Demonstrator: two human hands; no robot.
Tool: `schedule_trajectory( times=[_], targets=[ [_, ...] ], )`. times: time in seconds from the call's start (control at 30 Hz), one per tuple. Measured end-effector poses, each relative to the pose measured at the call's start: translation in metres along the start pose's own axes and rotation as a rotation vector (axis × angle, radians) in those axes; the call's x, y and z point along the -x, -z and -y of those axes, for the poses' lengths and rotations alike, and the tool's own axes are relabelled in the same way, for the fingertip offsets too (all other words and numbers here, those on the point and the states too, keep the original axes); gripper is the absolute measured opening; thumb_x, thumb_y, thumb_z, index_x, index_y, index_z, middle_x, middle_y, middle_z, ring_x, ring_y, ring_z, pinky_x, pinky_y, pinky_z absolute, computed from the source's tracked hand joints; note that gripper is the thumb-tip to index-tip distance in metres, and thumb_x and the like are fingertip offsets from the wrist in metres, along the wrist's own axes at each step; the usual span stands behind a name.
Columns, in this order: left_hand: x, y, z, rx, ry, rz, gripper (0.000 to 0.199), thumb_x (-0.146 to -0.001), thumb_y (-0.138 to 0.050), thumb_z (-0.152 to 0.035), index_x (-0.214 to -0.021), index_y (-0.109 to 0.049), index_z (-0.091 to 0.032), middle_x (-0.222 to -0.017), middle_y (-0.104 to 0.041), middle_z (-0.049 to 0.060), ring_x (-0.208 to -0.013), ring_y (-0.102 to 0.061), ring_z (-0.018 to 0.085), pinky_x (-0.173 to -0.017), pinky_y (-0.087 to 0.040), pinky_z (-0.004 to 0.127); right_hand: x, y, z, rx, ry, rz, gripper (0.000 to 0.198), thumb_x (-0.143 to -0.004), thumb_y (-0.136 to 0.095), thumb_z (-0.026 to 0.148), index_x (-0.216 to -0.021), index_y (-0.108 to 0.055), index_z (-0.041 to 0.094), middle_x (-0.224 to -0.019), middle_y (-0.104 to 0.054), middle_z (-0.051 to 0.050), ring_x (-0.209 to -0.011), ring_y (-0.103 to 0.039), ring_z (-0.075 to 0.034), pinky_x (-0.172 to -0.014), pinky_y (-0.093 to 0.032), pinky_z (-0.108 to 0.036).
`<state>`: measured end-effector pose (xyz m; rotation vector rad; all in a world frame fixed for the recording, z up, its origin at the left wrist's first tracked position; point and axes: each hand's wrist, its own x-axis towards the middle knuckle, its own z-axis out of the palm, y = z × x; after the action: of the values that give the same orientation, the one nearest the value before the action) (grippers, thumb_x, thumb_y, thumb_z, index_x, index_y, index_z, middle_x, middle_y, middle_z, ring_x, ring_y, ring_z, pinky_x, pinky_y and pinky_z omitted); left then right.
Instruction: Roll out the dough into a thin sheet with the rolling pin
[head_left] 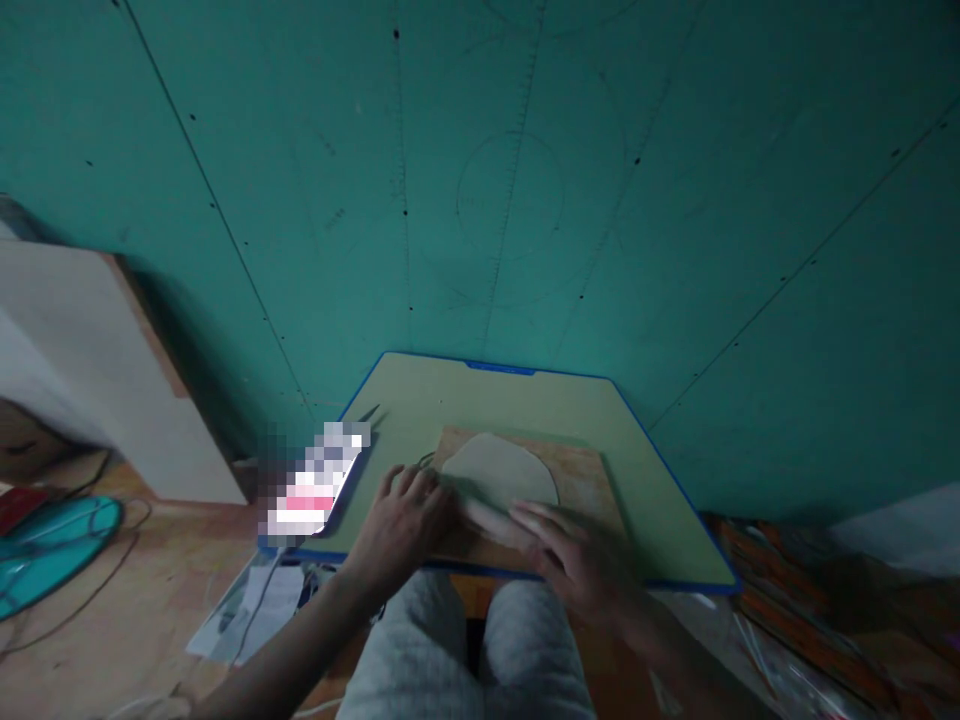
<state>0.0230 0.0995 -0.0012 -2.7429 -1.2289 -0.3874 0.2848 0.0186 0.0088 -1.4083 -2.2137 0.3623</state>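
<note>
Beneath the wooden board (592, 475) sits the table (660, 520); on the board lies round dough (499, 468); over the board's near side, left hand (409, 512) and right hand (568, 560), apart, touch a pale roll (491, 522), whether clamped I cannot tell

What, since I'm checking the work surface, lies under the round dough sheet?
A wooden board shows beside the dough sheet and appears to continue beneath it, over a blue-edged table. The surface directly under the sheet is covered, so it cannot be seen.
</note>
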Motion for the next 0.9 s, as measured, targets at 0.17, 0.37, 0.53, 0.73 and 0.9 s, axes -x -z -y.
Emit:
schedule_trajectory(
  times=[0.17,0.37,0.53,0.73,0.9],
  targets=[
    [-0.004,0.016,0.016,0.009,0.077,0.096,0.016,-0.094,-0.052,-0.019,-0.102,-0.067,-0.019,-0.102,-0.067,0.011,-0.095,-0.062,0.027,-0.081,-0.048,0.038,-0.005,0.015,-0.031,-0.086,-0.114,-0.422,0.042,-0.101,-0.041,0.036,-0.137,-0.057,0.022,-0.140,-0.061,-0.013,-0.131,-0.055,-0.026,-0.108,-0.047,-0.047],
    [0.015,0.009,0.042,0.341,0.611,-0.016,0.026,-0.096,-0.035,-0.038,-0.080,-0.051,-0.023,-0.066,-0.058,0.002,-0.059,-0.057,0.021,-0.052,-0.037,0.028,-0.038,0.001,-0.032,0.077,-0.168,-0.114,0.049,-0.100,-0.041,0.038,-0.140,-0.054,0.012,-0.145,-0.055,-0.018,-0.136,-0.050,-0.028,-0.112,-0.042,-0.049],
    [0.023,-0.003,0.037,0.675,0.674,-0.218,0.039,-0.090,-0.032,-0.057,-0.072,-0.045,-0.025,-0.057,-0.050,-0.002,-0.052,-0.050,0.018,-0.047,-0.037,0.027,-0.060,-0.021,-0.013,0.312,-0.065,0.173,0.063,-0.097,-0.048,0.037,-0.149,-0.041,0.002,-0.157,-0.037,-0.021,-0.147,-0.033,-0.032,-0.121,-0.027,-0.051],
    [0.020,-0.009,0.028,0.840,0.672,-0.235,0.045,-0.091,-0.038,-0.063,-0.073,-0.050,-0.023,-0.059,-0.050,-0.003,-0.053,-0.049,0.016,-0.048,-0.038,0.026,-0.040,-0.018,-0.009,0.338,-0.072,0.193,0.067,-0.094,-0.051,0.036,-0.149,-0.038,0.000,-0.157,-0.034,-0.022,-0.147,-0.031,-0.034,-0.121,-0.029,-0.054],
    [0.019,-0.004,0.023,0.847,0.698,-0.256,0.046,-0.091,-0.039,-0.062,-0.071,-0.050,-0.022,-0.057,-0.049,-0.003,-0.051,-0.047,0.016,-0.046,-0.037,0.025,-0.004,-0.014,-0.003,0.340,-0.055,0.121,0.056,-0.094,-0.050,0.029,-0.144,-0.049,0.005,-0.153,-0.045,-0.019,-0.140,-0.045,-0.031,-0.113,-0.043,-0.050]
  ],
)
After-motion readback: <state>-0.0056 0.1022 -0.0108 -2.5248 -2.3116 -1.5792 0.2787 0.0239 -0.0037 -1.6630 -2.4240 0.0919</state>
